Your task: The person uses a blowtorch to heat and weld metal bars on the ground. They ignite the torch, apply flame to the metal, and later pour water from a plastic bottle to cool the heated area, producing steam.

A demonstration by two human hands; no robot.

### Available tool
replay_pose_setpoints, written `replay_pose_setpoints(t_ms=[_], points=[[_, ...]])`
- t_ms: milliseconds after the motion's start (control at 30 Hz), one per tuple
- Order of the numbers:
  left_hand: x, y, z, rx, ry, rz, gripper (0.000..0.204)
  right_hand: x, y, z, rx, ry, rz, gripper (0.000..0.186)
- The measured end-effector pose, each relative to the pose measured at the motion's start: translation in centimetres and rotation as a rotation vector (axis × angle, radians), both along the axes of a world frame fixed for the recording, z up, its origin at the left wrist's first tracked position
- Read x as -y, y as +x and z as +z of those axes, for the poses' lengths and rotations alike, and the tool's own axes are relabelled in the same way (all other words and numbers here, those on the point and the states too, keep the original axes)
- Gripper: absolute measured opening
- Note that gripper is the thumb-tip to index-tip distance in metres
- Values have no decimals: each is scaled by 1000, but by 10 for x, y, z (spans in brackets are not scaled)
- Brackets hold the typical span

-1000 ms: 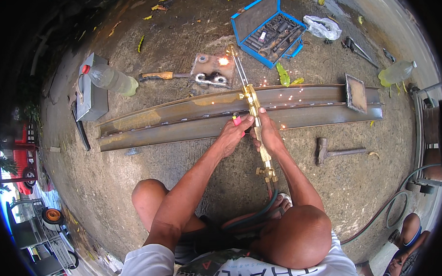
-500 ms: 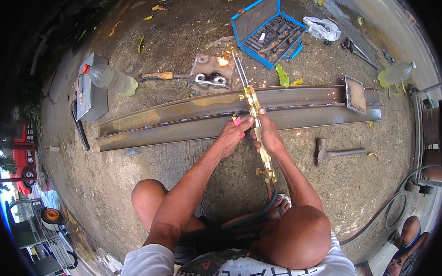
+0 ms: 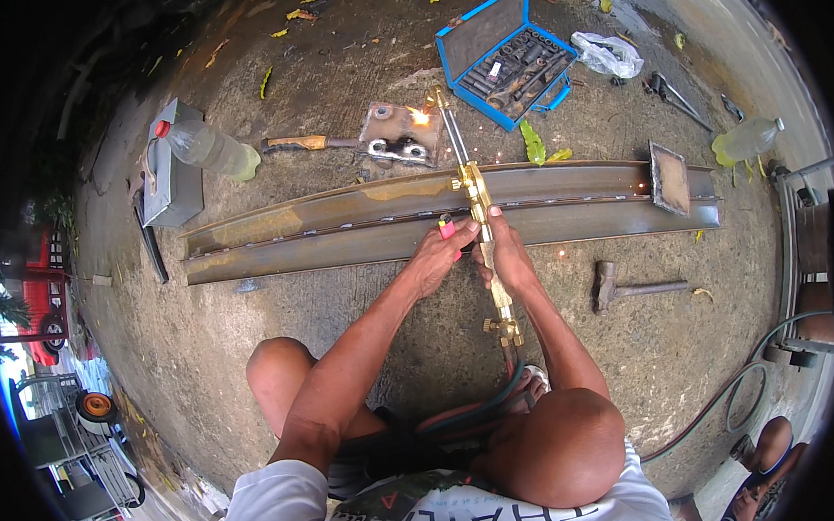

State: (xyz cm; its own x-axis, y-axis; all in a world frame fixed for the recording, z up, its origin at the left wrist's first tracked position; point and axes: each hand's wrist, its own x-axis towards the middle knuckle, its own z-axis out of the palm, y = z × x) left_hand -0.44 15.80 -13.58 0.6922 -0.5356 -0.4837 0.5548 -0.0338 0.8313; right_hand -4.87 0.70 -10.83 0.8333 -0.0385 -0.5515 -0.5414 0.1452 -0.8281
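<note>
My right hand is closed round the body of a brass cutting torch, whose nozzle points away from me. A bright orange flame burns at its tip, over a rusty square steel plate with scorched holes. In my left hand is a pink lighter; the thumb and fingers of that hand also touch the torch's side at its valve. Beneath the torch, two long steel channels lie side by side with a joint between them.
A hammer lies at right, a blue socket set case beyond the plate. Bottles stand left and right. Another plate rests on the channels. Hoses run along the right; another person sits at lower right.
The many sparks scattered around the torch tip have mostly died away, and the flame looks steadier and more orange. Both hands and the torch have hardly moved.
</note>
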Motion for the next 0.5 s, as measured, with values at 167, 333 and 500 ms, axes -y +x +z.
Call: replay_pose_setpoints(t_ms=[167,333,500], points=[[-1,1,-3,-4,-18,-5,43,0,0,1,-9,-10,2,66],[0,-1,3,18,8,-20,47,0,-1,3,-20,-16,4,66],[0,0,6,11,4,-37,47,1,-1,6,-27,-13,0,66]])
